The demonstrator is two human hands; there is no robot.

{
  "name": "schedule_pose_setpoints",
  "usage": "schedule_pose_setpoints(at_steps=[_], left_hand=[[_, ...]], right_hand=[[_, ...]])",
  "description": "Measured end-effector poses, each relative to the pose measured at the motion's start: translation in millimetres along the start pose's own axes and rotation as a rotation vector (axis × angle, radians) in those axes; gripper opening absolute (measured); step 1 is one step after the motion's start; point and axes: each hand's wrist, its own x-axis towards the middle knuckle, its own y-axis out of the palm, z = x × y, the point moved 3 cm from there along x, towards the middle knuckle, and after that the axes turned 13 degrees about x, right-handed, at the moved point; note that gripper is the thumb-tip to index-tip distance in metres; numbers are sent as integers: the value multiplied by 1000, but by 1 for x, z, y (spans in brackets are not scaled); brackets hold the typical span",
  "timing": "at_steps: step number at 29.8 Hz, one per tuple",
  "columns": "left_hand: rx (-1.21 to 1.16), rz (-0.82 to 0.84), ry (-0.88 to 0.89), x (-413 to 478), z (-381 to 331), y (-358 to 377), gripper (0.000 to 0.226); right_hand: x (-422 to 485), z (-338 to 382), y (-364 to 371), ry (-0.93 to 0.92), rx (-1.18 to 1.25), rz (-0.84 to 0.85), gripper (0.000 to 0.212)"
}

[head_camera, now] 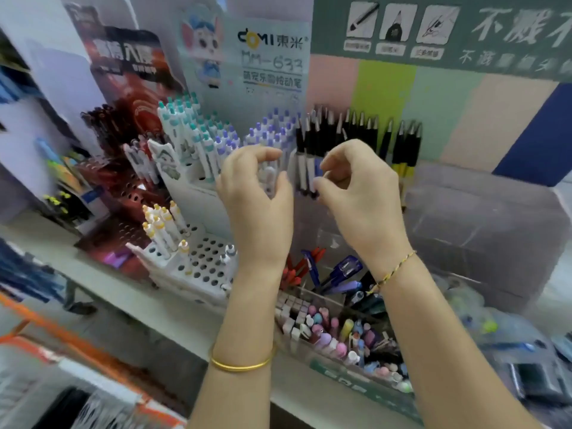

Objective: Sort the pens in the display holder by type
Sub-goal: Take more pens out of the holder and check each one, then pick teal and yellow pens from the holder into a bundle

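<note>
A white tiered display holder [207, 267] with round holes stands on the shelf. Its upper tiers carry white pens with teal caps [188, 128] and white pens with purple caps [272, 131]; the lower left tier holds several yellow-capped pens [161, 227]. Black-topped pens [340, 128] stand to the right. My left hand [257, 193] curls around a white pen [268, 178] among the purple-capped ones. My right hand [359, 187] pinches a white-and-black pen [309, 178] at the black group's left edge.
A dark red pen display [123, 150] stands at the left. A clear box [337, 335] of pastel pens and erasers sits near the shelf's front, with red and blue pens [312, 267] behind it. Clear plastic containers [483, 230] fill the right. An orange rack edge [62, 332] lies below.
</note>
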Motion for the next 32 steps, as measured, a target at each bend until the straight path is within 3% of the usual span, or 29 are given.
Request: schedule_pose_setpoints(at_steps=[9,15,19,25,32], left_hand=[[195,62,-776,-147,158,-120,18],[391,36,-1063,-238,233,-186,12],[682,334,-1061,-283,285,-199,30],[929,876,-767,-323,340,-180,43],[1005,1009,-684,-347,365,-169,83]], right_hand=[[-145,3,151,145,173,817,10],[-226,-2,201,250,174,1146,6],[-252,-7,218,332,161,1174,13],[-276,-14,235,552,227,1067,13],[-292,-22,241,676,242,975,16]])
